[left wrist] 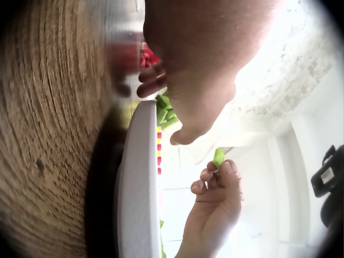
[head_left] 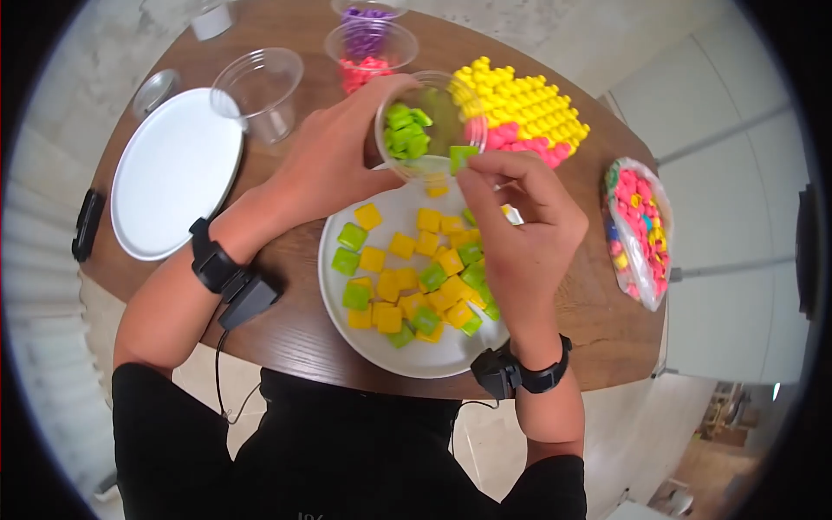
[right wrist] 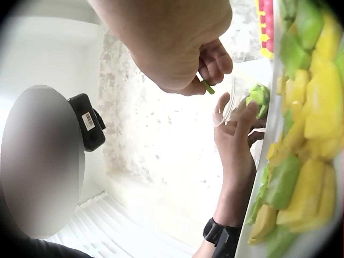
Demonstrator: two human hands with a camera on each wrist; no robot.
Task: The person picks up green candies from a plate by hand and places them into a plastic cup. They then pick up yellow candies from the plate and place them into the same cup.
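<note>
My left hand [head_left: 347, 143] grips a clear plastic cup [head_left: 451, 111], tilted over the far side of a white plate. Green square pieces [head_left: 406, 132] lie inside the cup. My right hand [head_left: 536, 208] pinches a green square tile [head_left: 463, 157] between thumb and fingertips, close by the cup's rim. In the left wrist view the same green tile [left wrist: 219, 157] stands up from the fingertips. Below both hands, the round white plate [head_left: 336, 303] holds many yellow squares [head_left: 401, 245] and green squares [head_left: 355, 295], some overlapping. My right hand covers part of the plate.
A white oval plate [head_left: 178, 173] and a clear cup [head_left: 260, 87] stand at the left. Behind are cups with pink pieces [head_left: 364, 69] and purple pieces [head_left: 366, 33]. Yellow knobbly pieces [head_left: 520, 100] stand back right; a bag of colourful pieces [head_left: 640, 230] lies at the right edge.
</note>
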